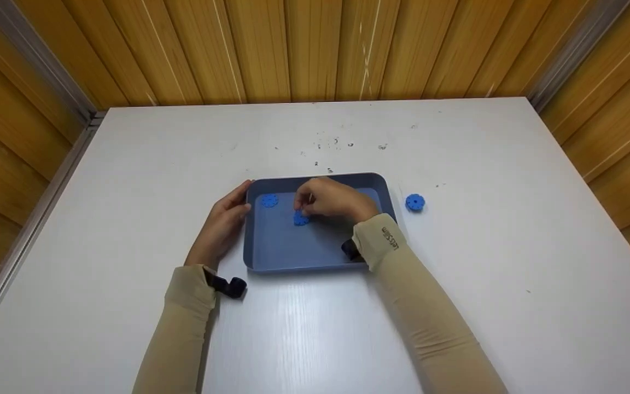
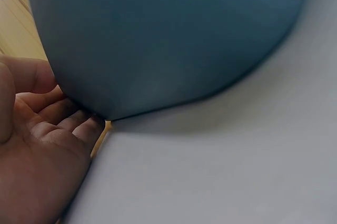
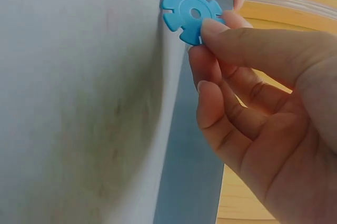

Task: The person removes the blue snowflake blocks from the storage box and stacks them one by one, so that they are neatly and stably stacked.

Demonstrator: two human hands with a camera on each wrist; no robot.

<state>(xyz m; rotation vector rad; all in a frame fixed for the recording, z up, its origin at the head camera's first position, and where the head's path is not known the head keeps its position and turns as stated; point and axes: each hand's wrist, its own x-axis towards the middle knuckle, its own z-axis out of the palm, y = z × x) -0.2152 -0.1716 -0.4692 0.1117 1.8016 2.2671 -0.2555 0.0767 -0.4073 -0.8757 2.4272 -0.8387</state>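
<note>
Between thumb and fingertips, my right hand [image 1: 332,198] pinches a blue notched plastic disc [image 3: 181,11] with a hole at its centre. It holds the disc over the inside of a blue-grey rectangular tray [image 1: 282,257]; in the right wrist view the disc is tilted, close to the tray surface. My left hand [image 1: 222,223] holds the tray's left side near the far corner, thumb at the rim. In the left wrist view its fingertips [image 2: 87,129] meet the lower edge of the tray wall. A second blue notched disc [image 1: 269,200] lies flat in the tray's far left corner.
Right of the tray, another blue notched disc [image 1: 415,202] lies on the white table [image 1: 490,262]. Dark specks mark the tabletop behind the tray. Wood-patterned panels [image 1: 315,49] rise along the back and both sides.
</note>
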